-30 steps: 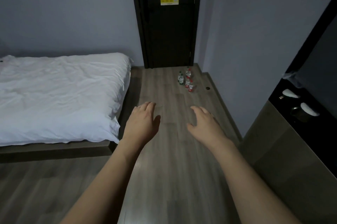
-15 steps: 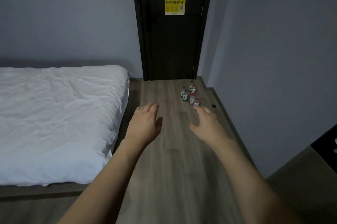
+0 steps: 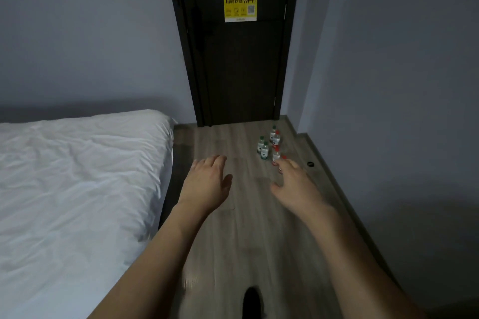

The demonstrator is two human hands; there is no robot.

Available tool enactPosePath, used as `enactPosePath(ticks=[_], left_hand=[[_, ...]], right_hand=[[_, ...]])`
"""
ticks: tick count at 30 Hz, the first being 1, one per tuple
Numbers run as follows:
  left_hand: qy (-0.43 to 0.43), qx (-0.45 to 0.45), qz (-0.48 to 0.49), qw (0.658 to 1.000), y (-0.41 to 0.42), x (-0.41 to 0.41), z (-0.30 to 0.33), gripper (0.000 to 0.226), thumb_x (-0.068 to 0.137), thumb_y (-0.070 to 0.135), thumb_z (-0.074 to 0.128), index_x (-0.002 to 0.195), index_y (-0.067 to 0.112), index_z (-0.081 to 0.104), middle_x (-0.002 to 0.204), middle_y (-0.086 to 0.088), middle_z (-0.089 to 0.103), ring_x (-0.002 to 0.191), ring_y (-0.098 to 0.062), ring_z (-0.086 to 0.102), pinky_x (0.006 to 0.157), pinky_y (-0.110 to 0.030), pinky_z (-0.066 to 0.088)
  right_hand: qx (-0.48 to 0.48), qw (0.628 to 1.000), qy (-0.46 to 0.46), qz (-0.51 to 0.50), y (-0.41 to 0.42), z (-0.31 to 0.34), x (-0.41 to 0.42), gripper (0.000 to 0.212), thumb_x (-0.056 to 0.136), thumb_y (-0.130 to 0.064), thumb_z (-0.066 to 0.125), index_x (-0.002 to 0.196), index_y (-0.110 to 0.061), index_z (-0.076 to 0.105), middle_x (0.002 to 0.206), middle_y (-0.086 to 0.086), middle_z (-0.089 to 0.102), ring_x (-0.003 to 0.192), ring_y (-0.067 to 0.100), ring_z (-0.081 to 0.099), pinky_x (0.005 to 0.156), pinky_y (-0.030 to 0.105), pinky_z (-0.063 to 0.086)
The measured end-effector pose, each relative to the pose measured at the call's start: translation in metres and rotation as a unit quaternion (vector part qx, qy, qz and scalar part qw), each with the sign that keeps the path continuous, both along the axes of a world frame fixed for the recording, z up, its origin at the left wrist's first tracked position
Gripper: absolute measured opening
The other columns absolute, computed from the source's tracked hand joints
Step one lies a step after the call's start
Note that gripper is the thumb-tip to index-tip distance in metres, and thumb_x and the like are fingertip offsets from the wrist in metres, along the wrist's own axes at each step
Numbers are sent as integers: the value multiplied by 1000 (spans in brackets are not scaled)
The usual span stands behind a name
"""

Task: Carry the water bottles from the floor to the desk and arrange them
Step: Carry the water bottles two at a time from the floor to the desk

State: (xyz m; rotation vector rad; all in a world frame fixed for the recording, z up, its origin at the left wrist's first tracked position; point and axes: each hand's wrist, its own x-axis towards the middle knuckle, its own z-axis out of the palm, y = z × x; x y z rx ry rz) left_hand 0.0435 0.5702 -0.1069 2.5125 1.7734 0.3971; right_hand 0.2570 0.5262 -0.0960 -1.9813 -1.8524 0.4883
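Observation:
Several small water bottles (image 3: 269,146) stand in a cluster on the wood floor near the dark door, some with green caps and labels, some with red. My left hand (image 3: 207,183) is stretched out in front of me, palm down, fingers apart, holding nothing. My right hand (image 3: 295,186) is also out, palm down and empty; its fingertips overlap the nearest red-capped bottle in the view, but the bottles stand well beyond both hands. No desk is in view.
A bed with white bedding (image 3: 77,189) fills the left side. A dark closed door (image 3: 241,59) with a yellow sign is straight ahead. A grey wall (image 3: 388,111) runs along the right, with a small dark floor stop (image 3: 310,164). A dark shoe tip (image 3: 252,302) shows at the bottom.
The view has moved forward and turned left; the dark desk at the right has left the frame. The bottles and door appear closer. Both hands stay out in front, empty.

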Motion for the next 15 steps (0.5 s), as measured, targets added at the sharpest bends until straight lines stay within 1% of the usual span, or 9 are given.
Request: enactPosePath(ticks=[4,8,10,15], left_hand=[[21,-7,-3,1000,90,15,3,53,96,41,49,142,15,42,145,-6,48,130,-26,47,114,-43,27],[26,-7,7,1000,170,24,15,53,96,40,49,143,16,41,145,-6,47,131,-26,46,114,-44,28],[29,-16,7,999,201,30,17,54,97,40,49,144,15,41,146,-7,47,131,-26,45,114,-43,29],[23,-44,-4,999,272,45,8,55,98,42,45,147,17,36,150,-5,42,137,-24,39,117,-41,23]], right_hand=[[-6,1000,7,5,92,-2,15,64,90,-25,57,149,-16,33,150,3,36,135,20,39,111,39,35],[-4,1000,16,15,173,3,24,63,90,-24,57,149,-18,33,150,4,37,135,22,38,110,41,37],[-4,1000,20,16,206,3,29,62,91,-24,56,148,-19,33,150,3,37,136,21,38,110,41,37],[-12,1000,24,0,277,-8,44,61,90,-24,58,147,-17,36,150,3,38,136,22,38,111,41,36]])
